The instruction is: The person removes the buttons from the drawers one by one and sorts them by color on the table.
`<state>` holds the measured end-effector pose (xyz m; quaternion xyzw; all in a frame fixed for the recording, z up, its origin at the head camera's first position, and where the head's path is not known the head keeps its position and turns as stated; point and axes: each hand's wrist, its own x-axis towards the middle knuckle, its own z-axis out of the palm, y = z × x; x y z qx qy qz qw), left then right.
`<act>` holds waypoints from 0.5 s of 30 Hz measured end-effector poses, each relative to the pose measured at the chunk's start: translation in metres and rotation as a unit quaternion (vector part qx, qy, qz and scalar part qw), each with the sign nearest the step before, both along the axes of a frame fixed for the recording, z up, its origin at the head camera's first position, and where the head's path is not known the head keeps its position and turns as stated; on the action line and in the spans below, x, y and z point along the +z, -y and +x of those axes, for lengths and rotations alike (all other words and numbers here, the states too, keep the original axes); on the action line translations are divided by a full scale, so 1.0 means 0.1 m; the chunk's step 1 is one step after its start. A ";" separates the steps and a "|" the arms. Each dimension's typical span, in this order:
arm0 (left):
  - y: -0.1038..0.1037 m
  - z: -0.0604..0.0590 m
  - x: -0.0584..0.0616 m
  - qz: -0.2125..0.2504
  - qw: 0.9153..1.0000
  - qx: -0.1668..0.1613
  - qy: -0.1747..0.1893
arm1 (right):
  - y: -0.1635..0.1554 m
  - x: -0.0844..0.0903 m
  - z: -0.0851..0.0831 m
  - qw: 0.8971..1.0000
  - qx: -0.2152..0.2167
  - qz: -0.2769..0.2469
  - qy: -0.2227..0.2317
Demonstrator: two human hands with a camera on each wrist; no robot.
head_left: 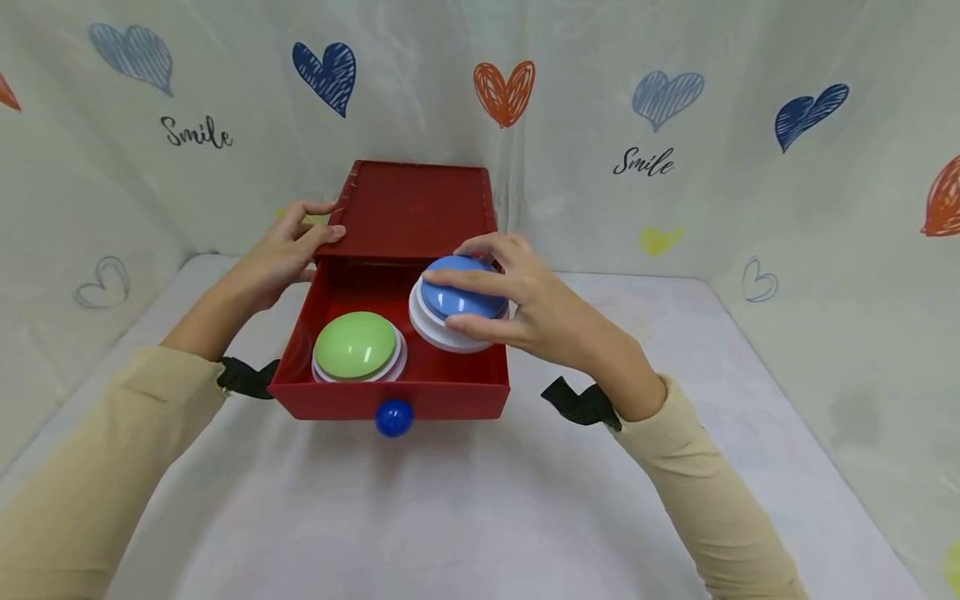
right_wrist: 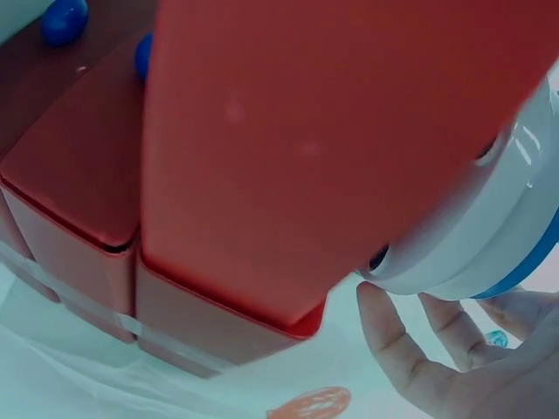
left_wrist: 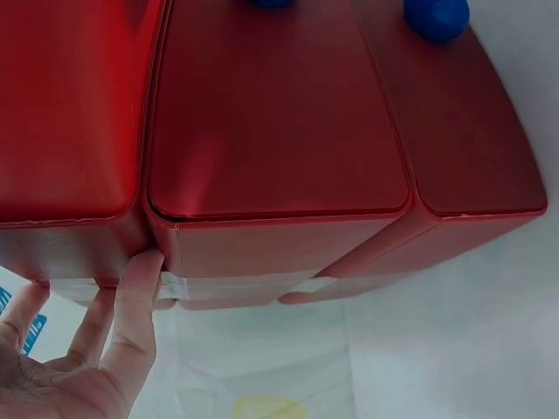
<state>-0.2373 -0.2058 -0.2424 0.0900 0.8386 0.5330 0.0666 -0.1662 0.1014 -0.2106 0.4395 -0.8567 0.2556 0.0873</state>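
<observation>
A blue-domed push button [head_left: 456, 302] with a white base is in my right hand [head_left: 517, 292], tilted over the right part of the open top drawer [head_left: 315, 400]. Fingers and thumb grip it round its rim. In the right wrist view, the button's white base [right_wrist: 472, 249] shows beside the drawer. A green-domed push button [head_left: 356, 346] lies in the drawer's front left. With spread fingers, my left hand [head_left: 281, 250] touches the left side of the red drawer cabinet [head_left: 420, 208], its thumb at the top edge. The left wrist view shows its fingertips against the cabinet wall.
The cabinet stands on a white-covered table [head_left: 420, 517], before a white curtain [head_left: 420, 92] printed with hearts. A blue knob [head_left: 393, 418] sticks out from the drawer front. Lower drawers with blue knobs [left_wrist: 437, 16] are closed. Black straps [head_left: 581, 404] hang at both wrists.
</observation>
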 end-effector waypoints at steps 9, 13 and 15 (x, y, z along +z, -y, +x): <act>-0.01 0.00 0.00 0.001 1.000 0.004 -0.003 | -0.14 0.03 0.04 0.999 -0.027 -0.035 -0.010; -0.01 0.00 0.00 0.000 1.000 0.001 -0.004 | -0.20 0.02 0.06 0.998 -0.041 -0.050 -0.018; -0.01 0.00 0.00 0.001 1.000 0.000 -0.005 | -0.23 0.01 0.07 0.997 -0.047 -0.060 -0.024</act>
